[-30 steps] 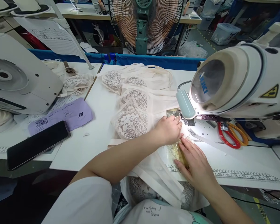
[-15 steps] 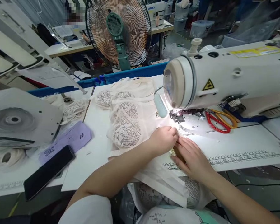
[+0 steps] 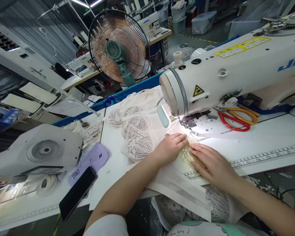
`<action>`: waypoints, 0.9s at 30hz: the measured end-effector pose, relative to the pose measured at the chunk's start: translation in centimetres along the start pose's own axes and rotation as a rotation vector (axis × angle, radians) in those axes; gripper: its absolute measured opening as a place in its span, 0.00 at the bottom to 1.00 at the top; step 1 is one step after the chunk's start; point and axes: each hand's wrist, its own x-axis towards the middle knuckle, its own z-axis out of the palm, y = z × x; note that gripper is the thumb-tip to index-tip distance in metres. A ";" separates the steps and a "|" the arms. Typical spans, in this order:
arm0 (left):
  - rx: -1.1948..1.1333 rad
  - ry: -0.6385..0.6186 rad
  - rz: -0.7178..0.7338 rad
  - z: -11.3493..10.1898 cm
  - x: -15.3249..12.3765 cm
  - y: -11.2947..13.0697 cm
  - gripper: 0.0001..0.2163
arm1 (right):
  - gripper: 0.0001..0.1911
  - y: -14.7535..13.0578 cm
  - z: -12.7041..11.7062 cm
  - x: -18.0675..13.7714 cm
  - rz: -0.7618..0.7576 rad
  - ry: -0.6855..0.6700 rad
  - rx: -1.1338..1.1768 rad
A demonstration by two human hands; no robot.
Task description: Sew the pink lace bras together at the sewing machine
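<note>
Under the lamp light, my left hand (image 3: pixel 172 146) presses its bent fingers on sheer cream fabric (image 3: pixel 162 177) just in front of the sewing machine's needle area (image 3: pixel 185 123). My right hand (image 3: pixel 212 165) lies to the right, fingers together and thumb below, gripping the edge of a shiny yellowish lace piece (image 3: pixel 185 154). This piece lies between both hands, partly covered by the fingers. Cream fabric trails from there over the table's front edge. Left of my left hand, lace garments (image 3: pixel 139 139) lie layered on the table.
Red-handled scissors (image 3: pixel 233 123) and orange-handled scissors (image 3: pixel 250 115) rest beside the machine (image 3: pixel 226 72). A black phone (image 3: pixel 77 193) and purple card (image 3: pixel 95 159) lie at the left, near a second machine head (image 3: pixel 44 149). A fan (image 3: pixel 119 49) stands behind the table.
The camera view has shifted and tilted. My left fingers have loosened from a tighter curl and lie flatter. The hands are slightly farther apart, showing more of the lace piece.
</note>
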 end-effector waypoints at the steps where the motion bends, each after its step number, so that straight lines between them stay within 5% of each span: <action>1: -0.003 -0.001 0.001 -0.1 0.1 -0.2 0.14 | 0.15 0.0 0.0 0.0 -0.002 0.003 -0.003; 27: 0.028 0.082 0.045 -0.5 0.7 -4.7 0.16 | 0.13 0.1 0.4 0.5 0.051 0.033 0.069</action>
